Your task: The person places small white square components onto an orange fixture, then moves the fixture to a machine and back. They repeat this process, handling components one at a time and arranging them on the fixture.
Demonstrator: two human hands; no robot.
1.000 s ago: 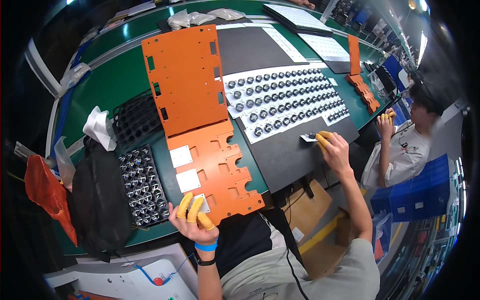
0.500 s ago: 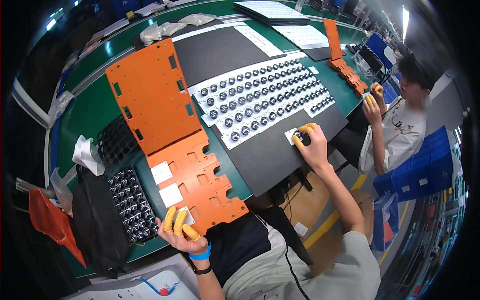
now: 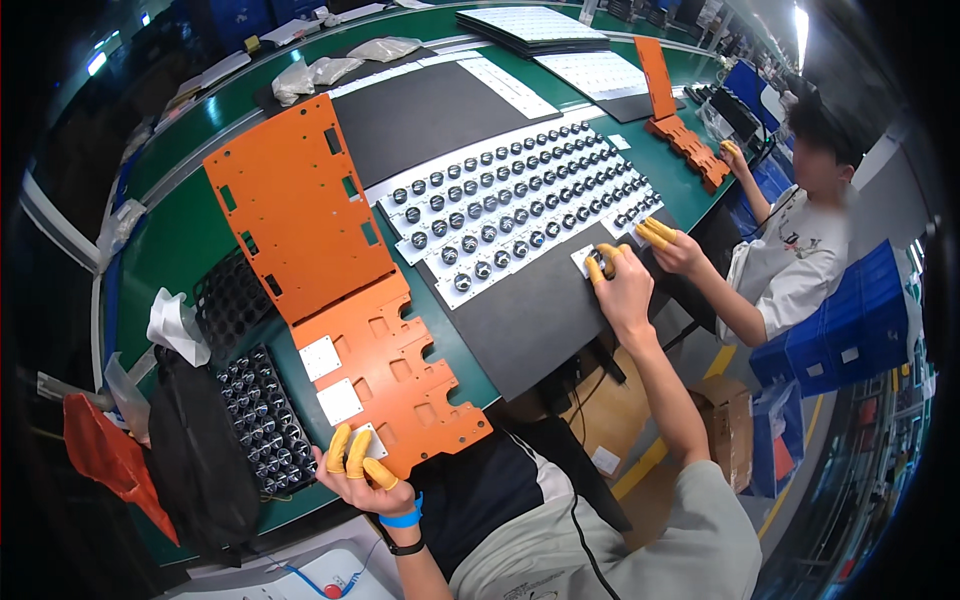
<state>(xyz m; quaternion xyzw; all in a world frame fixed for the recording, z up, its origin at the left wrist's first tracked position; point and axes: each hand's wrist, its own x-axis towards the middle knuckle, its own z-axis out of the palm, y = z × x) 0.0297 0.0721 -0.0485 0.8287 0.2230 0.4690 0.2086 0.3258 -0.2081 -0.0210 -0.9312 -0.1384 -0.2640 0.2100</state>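
Right of centre, our right hand (image 3: pixel 625 292) has its fingers clamped on a lens-topped plate (image 3: pixel 579 263) near the filled rows (image 3: pixel 521 216), while left of centre two bare plates (image 3: pixel 340 402) remain, our left hand's (image 3: pixel 370 486) grip unclear.

We have open room over the lower part of the black board (image 3: pixel 520 345), mid-frame. At upper left, the raised orange panel (image 3: pixel 298 205) blocks us; above, round black parts (image 3: pixel 520 216) stand in rows; at right, a co-worker's hand (image 3: pixel 680 252) crowds our right hand (image 3: pixel 626 288).

White plate (image 3: pixel 580 264) with dark round piece (image 3: pixel 599 259)
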